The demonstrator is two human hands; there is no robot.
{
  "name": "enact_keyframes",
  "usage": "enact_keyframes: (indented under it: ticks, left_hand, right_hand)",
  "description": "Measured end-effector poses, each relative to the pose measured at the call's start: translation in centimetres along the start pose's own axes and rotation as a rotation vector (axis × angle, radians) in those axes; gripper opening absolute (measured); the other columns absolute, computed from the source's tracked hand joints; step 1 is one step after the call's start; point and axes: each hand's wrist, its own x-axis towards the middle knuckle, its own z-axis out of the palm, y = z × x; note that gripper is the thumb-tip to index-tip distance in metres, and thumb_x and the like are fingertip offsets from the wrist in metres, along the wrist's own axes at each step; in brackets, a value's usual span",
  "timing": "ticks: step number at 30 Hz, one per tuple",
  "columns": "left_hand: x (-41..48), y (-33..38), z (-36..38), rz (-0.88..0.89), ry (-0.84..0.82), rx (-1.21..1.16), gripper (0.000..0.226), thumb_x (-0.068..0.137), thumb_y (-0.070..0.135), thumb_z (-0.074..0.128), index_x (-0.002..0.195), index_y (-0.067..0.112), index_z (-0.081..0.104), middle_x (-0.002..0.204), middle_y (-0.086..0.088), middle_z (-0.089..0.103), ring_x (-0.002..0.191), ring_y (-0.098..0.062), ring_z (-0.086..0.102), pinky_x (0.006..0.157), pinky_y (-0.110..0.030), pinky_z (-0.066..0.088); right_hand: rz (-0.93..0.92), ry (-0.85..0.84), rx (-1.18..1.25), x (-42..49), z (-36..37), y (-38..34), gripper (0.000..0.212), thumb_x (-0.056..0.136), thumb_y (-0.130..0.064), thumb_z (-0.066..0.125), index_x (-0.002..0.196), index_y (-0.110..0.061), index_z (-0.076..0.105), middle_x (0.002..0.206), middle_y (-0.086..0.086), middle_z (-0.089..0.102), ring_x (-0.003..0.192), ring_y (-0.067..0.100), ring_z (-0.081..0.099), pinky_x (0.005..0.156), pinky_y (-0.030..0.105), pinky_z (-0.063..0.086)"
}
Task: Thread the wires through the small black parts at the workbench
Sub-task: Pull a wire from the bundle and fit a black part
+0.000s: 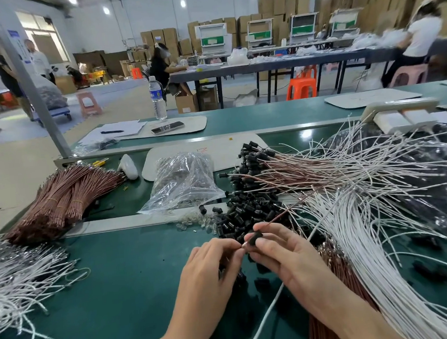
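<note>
My right hand pinches a small black part between thumb and fingers. A brown wire runs from that part up and to the right. My left hand pinches the wire's metal tip right at the part's left end. Just behind my hands lies a heap of loose black parts. Further back right is a pile of wires with black parts on their ends. White wires fan out on the right.
Bundles of brown wires and loose white wires lie at the left. A clear bag of parts sits mid-bench on the green bench top. A water bottle stands behind. People work at far tables.
</note>
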Motion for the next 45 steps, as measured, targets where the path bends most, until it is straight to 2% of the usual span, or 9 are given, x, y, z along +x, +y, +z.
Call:
enact_keyframes:
  ticks: [6, 16, 20, 22, 25, 31, 34, 38, 45]
  left_hand:
    - [-0.2, 0.0, -0.4, -0.046, -0.034, 0.005, 0.018, 0.100, 0.059, 0.041, 0.105, 0.047, 0.053, 0.105, 0.030, 0.060, 0.100, 0.003, 0.056, 0.086, -0.019, 0.043]
    - [1.9, 2.9, 0.1, -0.023, -0.128, 0.061, 0.017, 0.099, 0.046, 0.048, 0.103, 0.038, 0.062, 0.088, 0.036, 0.056, 0.102, 0.010, 0.049, 0.084, -0.019, 0.044]
    - [4.4, 5.9, 1.5, -0.009, -0.376, 0.022, 0.015, 0.103, 0.044, 0.049, 0.103, 0.038, 0.062, 0.090, 0.030, 0.060, 0.091, 0.006, 0.056, 0.077, -0.012, 0.045]
    - [6.5, 7.5, 3.0, -0.006, -0.521, 0.029, 0.023, 0.104, 0.043, 0.049, 0.108, 0.029, 0.066, 0.092, 0.019, 0.067, 0.081, 0.001, 0.061, 0.076, -0.025, 0.055]
    - [9.1, 9.6, 5.7, 0.118, -0.664, 0.144, 0.024, 0.105, 0.036, 0.048, 0.117, 0.024, 0.066, 0.108, 0.007, 0.070, 0.095, -0.013, 0.065, 0.085, -0.040, 0.057]
    - [11.2, 11.2, 9.4, 0.519, -0.841, 0.406, 0.036, 0.104, 0.023, 0.054, 0.140, 0.023, 0.053, 0.130, -0.003, 0.058, 0.120, -0.024, 0.054, 0.098, -0.041, 0.045]
    - [11.1, 12.0, 10.2, 0.339, -0.825, 0.362, 0.040, 0.105, 0.045, 0.046, 0.129, 0.014, 0.058, 0.121, -0.007, 0.062, 0.111, -0.027, 0.060, 0.088, -0.042, 0.046]
    - [10.4, 13.5, 11.6, 0.083, -0.759, 0.424, 0.045, 0.104, 0.045, 0.045, 0.074, 0.012, 0.044, 0.096, -0.012, 0.063, 0.081, -0.031, 0.054, 0.068, -0.036, 0.036]
    - [11.5, 13.8, 11.8, -0.203, -0.841, 0.118, 0.036, 0.102, 0.026, 0.050, 0.083, -0.003, 0.059, 0.083, -0.024, 0.060, 0.092, -0.041, 0.065, 0.069, -0.038, 0.051]
  right_hand:
    - [-0.227, 0.237, 0.248, 0.0, -2.5, -3.7, 0.022, 0.089, -0.005, 0.062, 0.110, -0.004, 0.065, 0.096, 0.015, 0.074, 0.091, 0.026, 0.073, 0.077, 0.026, 0.061]
    - [-0.401, 0.434, 0.220, -0.1, -4.9, -5.2, 0.015, 0.099, -0.003, 0.057, 0.109, -0.012, 0.062, 0.093, 0.007, 0.070, 0.085, 0.019, 0.071, 0.081, 0.026, 0.061]
    - [-0.574, 0.703, 0.075, -0.2, -5.5, -5.4, 0.016, 0.099, -0.005, 0.060, 0.105, -0.020, 0.062, 0.100, 0.006, 0.066, 0.081, 0.009, 0.069, 0.078, 0.019, 0.057]
    - [-0.656, 0.872, 0.018, -0.2, -5.8, -5.4, 0.016, 0.099, -0.010, 0.061, 0.105, -0.025, 0.060, 0.103, 0.003, 0.064, 0.076, 0.003, 0.067, 0.075, 0.015, 0.055]
    - [-0.700, 0.966, -0.020, -0.2, -5.9, -5.1, 0.015, 0.101, -0.013, 0.059, 0.109, -0.026, 0.058, 0.100, -0.002, 0.063, 0.070, -0.002, 0.066, 0.072, 0.014, 0.053]
    - [-0.692, 0.982, 0.013, 0.0, -6.0, -4.9, 0.016, 0.101, -0.012, 0.058, 0.108, -0.026, 0.057, 0.100, 0.003, 0.065, 0.069, -0.001, 0.067, 0.061, 0.012, 0.052]
    - [-0.692, 0.993, 0.052, 0.0, -6.2, -5.1, 0.016, 0.101, -0.010, 0.057, 0.106, -0.025, 0.057, 0.101, 0.007, 0.064, 0.067, -0.001, 0.067, 0.061, 0.011, 0.051]
    - [-0.703, 1.008, 0.056, 0.1, -6.2, -5.2, 0.015, 0.101, -0.008, 0.055, 0.108, -0.020, 0.055, 0.094, 0.004, 0.063, 0.064, -0.002, 0.064, 0.052, 0.011, 0.048]
    - [-0.746, 0.999, 0.013, -0.1, -5.8, -5.7, 0.017, 0.101, -0.007, 0.053, 0.108, -0.021, 0.054, 0.094, 0.002, 0.061, 0.064, -0.001, 0.062, 0.060, 0.011, 0.049]
